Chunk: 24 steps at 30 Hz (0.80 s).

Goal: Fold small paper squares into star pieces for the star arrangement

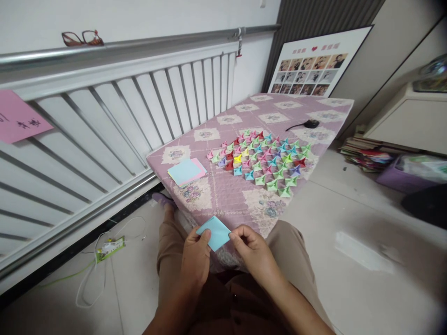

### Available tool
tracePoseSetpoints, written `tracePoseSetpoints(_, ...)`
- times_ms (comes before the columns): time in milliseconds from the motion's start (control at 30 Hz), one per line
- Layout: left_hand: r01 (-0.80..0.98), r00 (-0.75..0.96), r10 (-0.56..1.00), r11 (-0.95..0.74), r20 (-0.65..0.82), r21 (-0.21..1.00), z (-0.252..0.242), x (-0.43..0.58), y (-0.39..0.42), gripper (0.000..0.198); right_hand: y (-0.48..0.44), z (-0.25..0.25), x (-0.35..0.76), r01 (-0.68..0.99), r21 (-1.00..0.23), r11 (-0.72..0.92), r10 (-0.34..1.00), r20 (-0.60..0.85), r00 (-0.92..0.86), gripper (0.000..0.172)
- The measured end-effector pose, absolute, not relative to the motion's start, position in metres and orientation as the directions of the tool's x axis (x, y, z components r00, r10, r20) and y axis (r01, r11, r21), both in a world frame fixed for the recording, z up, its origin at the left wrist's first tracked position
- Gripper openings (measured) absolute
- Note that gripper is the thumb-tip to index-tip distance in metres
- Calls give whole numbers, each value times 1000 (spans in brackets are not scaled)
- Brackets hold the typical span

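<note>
A light blue paper (217, 234) is held just past the near end of the table, above my lap. My left hand (197, 247) pinches its left side, with the thumb lying on top. At the right corner of the sheet, the thumb and forefinger of my right hand (246, 241) are closed on the edge. A stack of coloured paper (185, 171), light blue on top with pink beneath, lies at the table's left edge. Several small folded paper pieces (267, 158) in green, pink, blue, red and yellow stand in rows mid-table.
The table (223, 197) has a purple floral cloth. A black object with a cord (311, 123) lies toward its far right. A radiator (167, 100) runs along the left, with glasses (83, 38) above. A power strip (111, 249) with cables is on the floor.
</note>
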<state>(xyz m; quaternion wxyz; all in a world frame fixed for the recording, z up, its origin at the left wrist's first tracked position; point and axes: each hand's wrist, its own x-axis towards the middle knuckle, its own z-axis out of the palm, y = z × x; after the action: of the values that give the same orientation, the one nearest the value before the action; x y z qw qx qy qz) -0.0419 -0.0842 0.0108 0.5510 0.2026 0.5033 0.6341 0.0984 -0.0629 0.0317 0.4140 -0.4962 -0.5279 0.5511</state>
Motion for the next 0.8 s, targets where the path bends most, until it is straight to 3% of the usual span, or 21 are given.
tracePoseSetpoints(233,-327,-250,927,190,-279,926,2,-60,-83,29,-56,38,101,74,-988,-137,953,-151,-262,30)
tracePoseSetpoints(467,-469,-145,948,186,-283,863,13,-60,-79,30,-58,32,98,14,-972,-236,941,-232,-246,37)
tracePoseSetpoints(633,-645,-94,945,182,-313,742,21,-40,-85,34,-59,25,93,-137,-956,-259,964,-247,-97,38)
tracePoseSetpoints(800,-576,-72,943,228,-326,785,12,-17,-92,28,-66,24,81,-338,-885,-322,946,-289,-145,37)
